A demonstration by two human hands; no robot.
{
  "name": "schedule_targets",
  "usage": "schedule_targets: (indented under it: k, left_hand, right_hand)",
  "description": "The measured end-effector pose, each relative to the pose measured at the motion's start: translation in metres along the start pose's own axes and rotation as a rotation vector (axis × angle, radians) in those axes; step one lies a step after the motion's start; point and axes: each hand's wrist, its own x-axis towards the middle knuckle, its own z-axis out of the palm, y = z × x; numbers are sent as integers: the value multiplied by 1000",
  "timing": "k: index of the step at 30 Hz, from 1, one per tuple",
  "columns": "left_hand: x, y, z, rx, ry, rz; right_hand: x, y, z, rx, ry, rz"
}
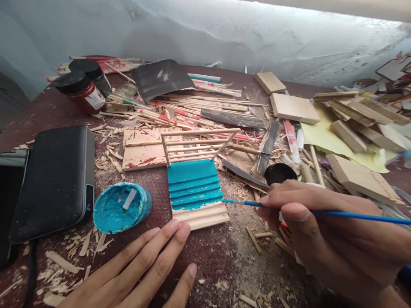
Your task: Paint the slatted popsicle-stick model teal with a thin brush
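The small wooden model (194, 184) lies near the middle of the desk (212, 269), well apart from the far edge, which runs along the wall (208, 47). It is just beyond the fingertips of the left hand (138, 278) and to the left of the right hand (334, 239). The left hand is flat and its fingers are stretched out; two fingertips appear to touch the near left corner of the model. The right hand holds a thin blue brush (349, 215) between thumb and fingers, and the tip of this brush meets the right side of the model, where the blue paint stops. From here I can see that the ridges are mostly blue, while the nearest strip and the railing (it is made of thin sticks) are bare wood. Toward the left edge of the desk, a pot of blue paint (147, 204) stands near the model, with a black device (53, 179) just beside it. Two lidded jars (84, 94) stand near the far left corner, and wooden blocks (293, 108) lie toward the right edge
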Motion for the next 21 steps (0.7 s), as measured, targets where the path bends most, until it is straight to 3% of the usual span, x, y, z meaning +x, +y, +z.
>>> schedule_targets:
  k: [7,12,17,21]
  left_hand:
    - [-1,0,2,15,-1,-9]
    - [-3,-1,0,30,-33,4]
    - [-1,-1,0,10,-18,-2]
    - [0,0,1,-1,-28,5]
  right_hand:
    - [2,4,-1,-3,-35,-5]
    - [2,1,-1,134,3,28]
    - [-2,-7,3,205,11,203]
    - [-1,-11,9,201,3,260]
